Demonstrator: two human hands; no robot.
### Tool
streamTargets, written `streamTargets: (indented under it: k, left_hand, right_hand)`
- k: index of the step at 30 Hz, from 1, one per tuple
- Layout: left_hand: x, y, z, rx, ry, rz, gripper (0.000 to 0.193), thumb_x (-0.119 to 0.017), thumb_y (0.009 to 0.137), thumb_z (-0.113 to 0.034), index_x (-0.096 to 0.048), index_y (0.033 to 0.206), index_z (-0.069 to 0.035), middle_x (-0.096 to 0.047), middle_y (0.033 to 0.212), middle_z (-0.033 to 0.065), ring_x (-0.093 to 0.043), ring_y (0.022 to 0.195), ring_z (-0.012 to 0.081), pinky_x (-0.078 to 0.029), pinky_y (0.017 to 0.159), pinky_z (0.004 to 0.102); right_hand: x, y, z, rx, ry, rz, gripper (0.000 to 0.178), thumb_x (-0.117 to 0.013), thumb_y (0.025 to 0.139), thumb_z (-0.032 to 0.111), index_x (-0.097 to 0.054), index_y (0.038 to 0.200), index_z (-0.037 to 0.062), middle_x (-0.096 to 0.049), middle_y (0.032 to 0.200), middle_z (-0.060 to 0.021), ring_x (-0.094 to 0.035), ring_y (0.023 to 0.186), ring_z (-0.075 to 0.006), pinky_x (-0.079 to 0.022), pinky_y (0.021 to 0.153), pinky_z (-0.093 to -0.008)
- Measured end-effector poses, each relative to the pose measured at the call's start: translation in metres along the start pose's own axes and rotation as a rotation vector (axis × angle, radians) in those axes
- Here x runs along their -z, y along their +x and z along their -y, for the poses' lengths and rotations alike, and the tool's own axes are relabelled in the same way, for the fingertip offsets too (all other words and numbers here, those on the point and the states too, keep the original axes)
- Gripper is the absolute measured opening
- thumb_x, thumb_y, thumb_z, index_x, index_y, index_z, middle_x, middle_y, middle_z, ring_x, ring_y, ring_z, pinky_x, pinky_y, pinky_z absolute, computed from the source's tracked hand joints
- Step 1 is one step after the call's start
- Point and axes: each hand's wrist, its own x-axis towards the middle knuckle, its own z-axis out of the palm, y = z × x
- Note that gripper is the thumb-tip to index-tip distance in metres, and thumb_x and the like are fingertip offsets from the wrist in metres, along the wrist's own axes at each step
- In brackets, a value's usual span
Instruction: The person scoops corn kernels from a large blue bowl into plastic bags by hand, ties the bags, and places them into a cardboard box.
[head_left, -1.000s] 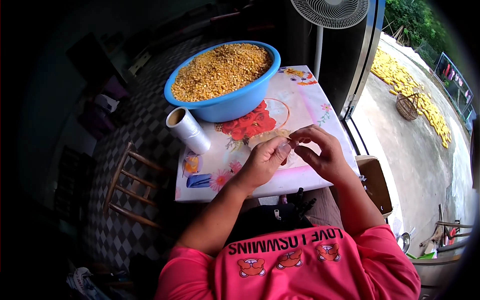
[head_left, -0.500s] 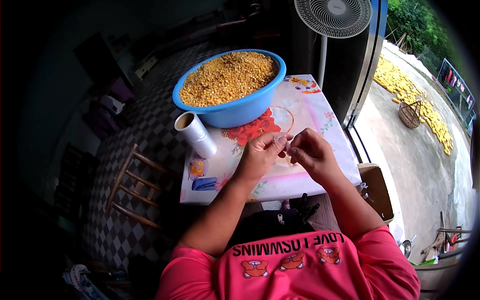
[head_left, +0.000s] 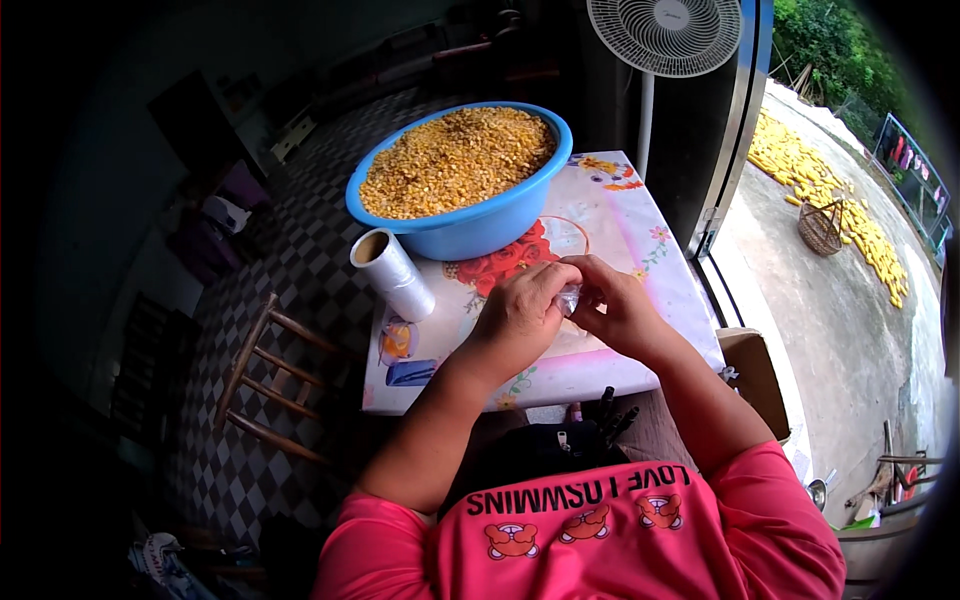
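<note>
Pinched between both sets of fingers: a small clear plastic bag [head_left: 569, 298], left hand [head_left: 522, 315] and right hand [head_left: 618, 310] pressed together around it, mostly hiding it. Held above the flowered tablecloth [head_left: 610, 215], just short of the blue basin [head_left: 470, 225] of yellow kernels [head_left: 455, 160], bag roll [head_left: 392, 273] to the left.

Both forearms come up from the lower edge, bare below pink sleeves, converging at centre; left hand [head_left: 520, 315] knuckles up, fingers curled inward; right hand [head_left: 622, 310] beside it, fingers bent toward the left; fingertips of both meet in a pinching grip; wrists roughly level.
</note>
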Motion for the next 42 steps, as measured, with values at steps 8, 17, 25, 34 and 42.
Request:
streamTargets:
  k: [8, 17, 25, 34, 42]
  left_hand:
    - [-0.006, -0.003, 0.012, -0.315, 0.39, -0.202, 0.027, -0.06, 0.067, 0.007, -0.056, 0.091, -0.005, -0.058, 0.085, 0.0096, -0.059, 0.077, 0.0283, -0.05, 0.066, 0.0373]
    - [-0.007, -0.004, 0.014, -0.081, 0.04, -0.228, 0.02, -0.062, 0.073, 0.007, -0.057, 0.089, -0.004, -0.056, 0.081, 0.0096, -0.059, 0.073, 0.0247, -0.048, 0.063, 0.0324]
    - [0.002, 0.0, 0.014, 0.201, -0.275, -0.164, 0.008, -0.057, 0.09, -0.009, -0.056, 0.09, -0.001, -0.058, 0.078, -0.0012, -0.054, 0.074, 0.0052, -0.045, 0.069, 0.0209]
    - [0.007, -0.008, 0.033, 0.111, -0.12, -0.238, 0.017, -0.06, 0.088, -0.013, -0.056, 0.101, -0.001, -0.055, 0.091, 0.0016, -0.053, 0.081, 0.0077, -0.044, 0.074, 0.0208]
    - [-0.022, -0.059, 0.096, 0.33, -0.077, -0.144, 0.01, -0.06, 0.085, -0.009, -0.06, 0.092, -0.002, -0.056, 0.084, 0.0063, -0.056, 0.074, 0.0144, -0.046, 0.068, 0.0265]
  right_hand:
    - [0.001, 0.004, 0.0, -0.219, 0.363, 0.055, 0.027, -0.056, 0.091, 0.013, -0.053, 0.114, -0.0007, -0.06, 0.084, -0.0044, -0.056, 0.068, -0.0094, -0.047, 0.061, -0.0232]
    - [0.001, 0.008, -0.001, -0.154, 0.298, 0.014, 0.024, -0.062, 0.087, 0.019, -0.06, 0.1, -0.0014, -0.06, 0.078, -0.0036, -0.056, 0.068, -0.0102, -0.047, 0.061, -0.0244]
    - [0.009, 0.027, 0.017, 0.101, -0.292, 0.009, 0.016, -0.067, 0.082, 0.011, -0.058, 0.088, -0.0015, -0.062, 0.078, -0.0128, -0.062, 0.068, -0.0176, -0.048, 0.059, -0.0286]
    - [0.051, 0.047, 0.028, -0.119, -0.161, -0.227, 0.01, -0.062, 0.085, 0.013, -0.061, 0.087, 0.0028, -0.06, 0.069, -0.006, -0.056, 0.059, -0.0128, -0.045, 0.054, -0.027]
    - [0.138, 0.008, 0.049, -0.029, -0.299, -0.419, 0.015, -0.06, 0.087, 0.02, -0.062, 0.09, 0.0057, -0.059, 0.072, -0.0012, -0.05, 0.058, -0.0069, -0.041, 0.054, -0.0225]
